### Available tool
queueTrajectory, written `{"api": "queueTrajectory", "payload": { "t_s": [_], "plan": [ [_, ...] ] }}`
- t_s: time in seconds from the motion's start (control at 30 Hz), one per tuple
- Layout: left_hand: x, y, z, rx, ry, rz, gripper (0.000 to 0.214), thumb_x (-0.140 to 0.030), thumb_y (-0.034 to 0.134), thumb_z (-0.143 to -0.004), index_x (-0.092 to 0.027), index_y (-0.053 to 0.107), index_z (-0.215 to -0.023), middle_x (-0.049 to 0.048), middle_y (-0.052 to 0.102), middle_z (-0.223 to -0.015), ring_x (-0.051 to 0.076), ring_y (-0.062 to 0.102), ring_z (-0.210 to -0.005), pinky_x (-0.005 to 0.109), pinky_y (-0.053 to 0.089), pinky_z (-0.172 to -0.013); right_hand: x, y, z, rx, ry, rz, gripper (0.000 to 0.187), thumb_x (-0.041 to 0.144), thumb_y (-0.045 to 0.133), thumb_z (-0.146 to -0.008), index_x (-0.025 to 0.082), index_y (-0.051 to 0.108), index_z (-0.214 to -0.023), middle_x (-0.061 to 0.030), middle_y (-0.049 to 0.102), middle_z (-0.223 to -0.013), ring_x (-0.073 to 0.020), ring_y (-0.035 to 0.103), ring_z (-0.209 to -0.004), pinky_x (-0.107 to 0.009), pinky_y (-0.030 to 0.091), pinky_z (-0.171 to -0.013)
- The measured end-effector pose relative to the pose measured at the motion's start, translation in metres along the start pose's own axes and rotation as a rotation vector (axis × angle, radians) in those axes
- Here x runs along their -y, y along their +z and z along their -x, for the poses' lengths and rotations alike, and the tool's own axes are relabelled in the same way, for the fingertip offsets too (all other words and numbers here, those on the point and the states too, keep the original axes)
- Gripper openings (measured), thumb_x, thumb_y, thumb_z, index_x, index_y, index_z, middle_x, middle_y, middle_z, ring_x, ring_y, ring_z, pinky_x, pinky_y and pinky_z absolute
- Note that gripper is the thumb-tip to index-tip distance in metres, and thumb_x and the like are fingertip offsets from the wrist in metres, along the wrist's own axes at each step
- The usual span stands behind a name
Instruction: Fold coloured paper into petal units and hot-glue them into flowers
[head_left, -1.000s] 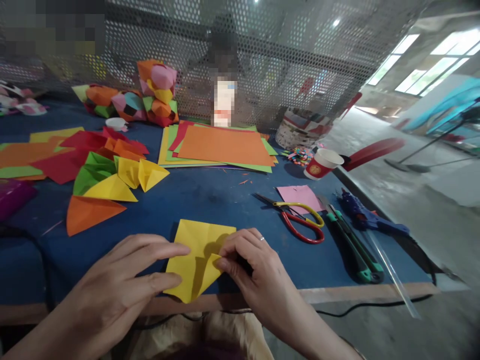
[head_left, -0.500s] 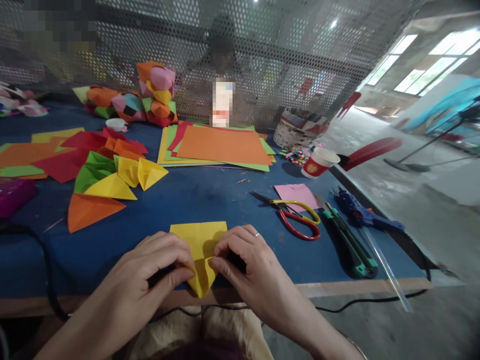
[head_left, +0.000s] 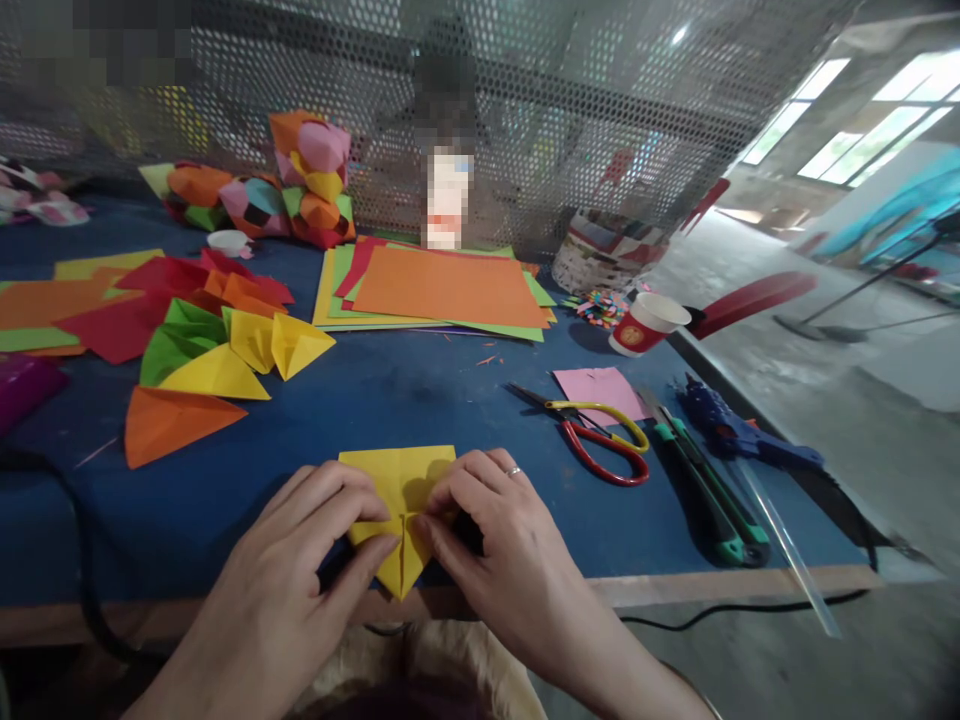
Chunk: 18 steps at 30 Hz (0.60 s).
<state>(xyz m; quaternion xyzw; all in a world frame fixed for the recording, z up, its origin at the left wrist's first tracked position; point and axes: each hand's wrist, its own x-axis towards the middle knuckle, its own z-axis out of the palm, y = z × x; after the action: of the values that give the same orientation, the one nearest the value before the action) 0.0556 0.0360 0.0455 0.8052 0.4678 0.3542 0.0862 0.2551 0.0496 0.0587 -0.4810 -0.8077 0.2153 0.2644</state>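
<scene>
Now, I hold my left hand (head_left: 300, 565) and right hand (head_left: 499, 545) pinched onto the folded yellow paper sheet (head_left: 397, 472), fingertips meeting at its centre crease, blue table (head_left: 420, 390) beneath, red-and-yellow scissors (head_left: 600, 445) near the right hand.

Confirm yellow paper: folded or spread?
Folded: yellow paper has flaps meeting at a centre seam, tapering to a point; left hand and right hand grip it.

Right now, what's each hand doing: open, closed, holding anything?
Left hand: closed, pinching the left flap of the yellow folded paper on the table.
Right hand: closed, pinching the same paper's right flap.
</scene>
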Motion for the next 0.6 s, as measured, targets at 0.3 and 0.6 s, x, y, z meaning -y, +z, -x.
{"api": "queueTrajectory", "payload": {
  "t_s": [0.3,0.6],
  "plan": [
    [-0.003,0.001,-0.003,0.056,-0.033,-0.039,0.017,-0.024,0.054,-0.098,-0.023,0.057,-0.082,0.001,0.064,-0.084,0.019,0.06,-0.08,0.031,0.05,-0.07,0.0,0.003,0.0,-0.009,0.005,0.007,0.015,0.011,0.063,-0.092,0.02,0.058,-0.081,-0.0047,0.066,-0.091,-0.0212,0.053,-0.088,-0.036,0.044,-0.077],
    [-0.006,0.008,-0.011,-0.003,-0.044,-0.106,0.016,-0.023,0.049,-0.1,-0.022,0.058,-0.086,0.002,0.062,-0.086,0.021,0.057,-0.08,0.036,0.046,-0.074,-0.001,0.008,-0.006,-0.061,0.042,0.112,0.011,0.017,0.064,-0.094,0.019,0.061,-0.084,-0.0063,0.066,-0.093,-0.0229,0.053,-0.089,-0.038,0.044,-0.078]
  ]
}}
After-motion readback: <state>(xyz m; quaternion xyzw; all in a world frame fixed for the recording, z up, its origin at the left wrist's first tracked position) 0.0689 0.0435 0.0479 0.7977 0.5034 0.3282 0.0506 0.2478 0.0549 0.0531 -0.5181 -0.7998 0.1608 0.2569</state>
